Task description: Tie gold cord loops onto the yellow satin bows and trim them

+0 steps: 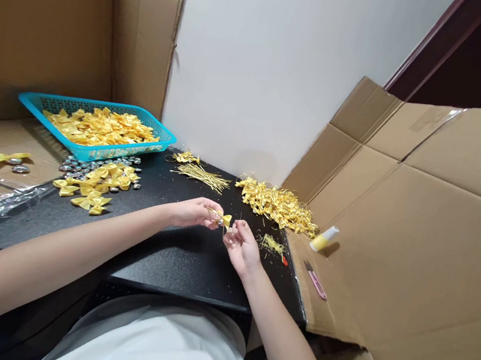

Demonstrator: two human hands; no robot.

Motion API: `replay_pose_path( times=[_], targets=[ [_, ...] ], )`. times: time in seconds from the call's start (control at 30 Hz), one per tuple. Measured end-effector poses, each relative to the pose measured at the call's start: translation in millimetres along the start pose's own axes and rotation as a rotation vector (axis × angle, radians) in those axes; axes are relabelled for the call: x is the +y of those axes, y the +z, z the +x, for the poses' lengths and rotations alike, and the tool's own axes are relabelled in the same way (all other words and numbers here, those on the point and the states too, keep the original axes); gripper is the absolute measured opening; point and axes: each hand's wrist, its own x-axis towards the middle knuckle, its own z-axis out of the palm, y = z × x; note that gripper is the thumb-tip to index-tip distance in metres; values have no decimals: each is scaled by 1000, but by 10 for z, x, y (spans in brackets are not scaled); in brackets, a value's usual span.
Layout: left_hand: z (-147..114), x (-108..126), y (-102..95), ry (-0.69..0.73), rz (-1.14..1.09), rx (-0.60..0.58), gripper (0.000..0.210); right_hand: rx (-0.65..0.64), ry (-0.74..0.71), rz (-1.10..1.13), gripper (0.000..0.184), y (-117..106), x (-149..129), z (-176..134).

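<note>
Over the middle of a black table (172, 255), my left hand (195, 212) pinches a small yellow ribbon bow (225, 220). My right hand (242, 246) is just right of the bow, its fingers closed on a thin gold wire at the bow's middle. Loose yellow bows (95, 183) lie in a pile at the left of the table, beside several small silver buttons (72, 165). A bundle of gold wires (202, 176) lies at the back, and a heap of gold-tied bows (280, 206) at the back right.
A teal basket (88, 150) full of yellow bows stands at the back left. A white-and-yellow thread spool (323, 238) and pink snips (316, 280) lie on cardboard (418, 246) at the right. Wire scraps (273, 245) sit near my right hand. Cardboard walls surround the table.
</note>
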Motion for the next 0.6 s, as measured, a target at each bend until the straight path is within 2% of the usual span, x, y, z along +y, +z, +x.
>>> replay_pose_path(
  times=[0.17,0.37,0.5,0.6],
  targets=[
    [-55,-14,20,-201,4,-100,20,69,60,-139,18,-73,163,157],
    [-91,-33,5,-314,35,-69,24,141,-71,-240,22,-42,226,476],
    [-85,-44,-3,-306,14,-59,26,123,-105,-278,22,18,249,651],
    [-71,-45,-1,-247,5,-47,25,120,-156,-414,25,19,341,730]
  ],
)
